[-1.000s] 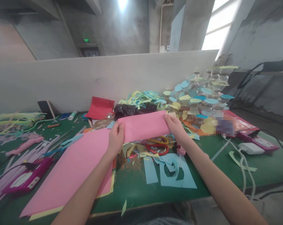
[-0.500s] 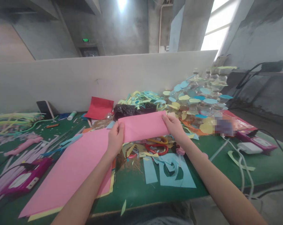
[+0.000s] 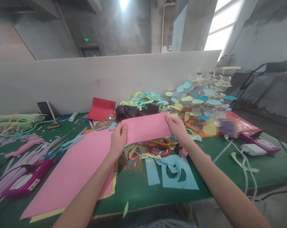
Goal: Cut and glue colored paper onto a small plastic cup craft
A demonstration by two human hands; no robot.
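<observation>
A pink paper strip (image 3: 146,128) is stretched between my two hands above the table. My left hand (image 3: 119,139) pinches its left end, thumb on the near face. At the other end my right hand (image 3: 178,128) grips the upper right corner the same way. Below the strip lie red-handled scissors (image 3: 161,151) and a yellow-handled pair (image 3: 166,142), partly covered by yellow scraps. Large pink sheets (image 3: 72,167) lie under my left forearm, with yellow and orange edges showing beneath. Cut blue paper (image 3: 181,177) with a round hole rests between my forearms.
Paper scraps fill a black plastic bag (image 3: 131,111) behind my hands. Bottles topped with paper discs (image 3: 213,102) crowd the back right. Purple power strips (image 3: 28,179) with cables lie left and right. A pink glue gun (image 3: 25,146) and a red sheet (image 3: 101,108) are on the left.
Almost nothing differs. The pink strip and my left hand have shifted very slightly to the right; both hands keep their hold.
</observation>
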